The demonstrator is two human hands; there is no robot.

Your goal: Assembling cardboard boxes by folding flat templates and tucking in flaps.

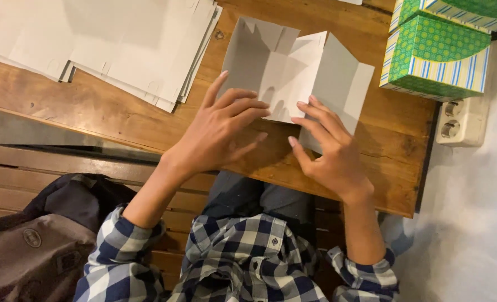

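Left hand and right hand, fingers spread and gripping nothing, press a half-folded white cardboard box flat against the wooden surface, steadying its flaps.

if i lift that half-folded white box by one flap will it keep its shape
Probably not. The half-folded box is thin card with loose, unlocked flaps, so it would likely sag open. It looks light and empty, and both the left hand and right hand press on it.
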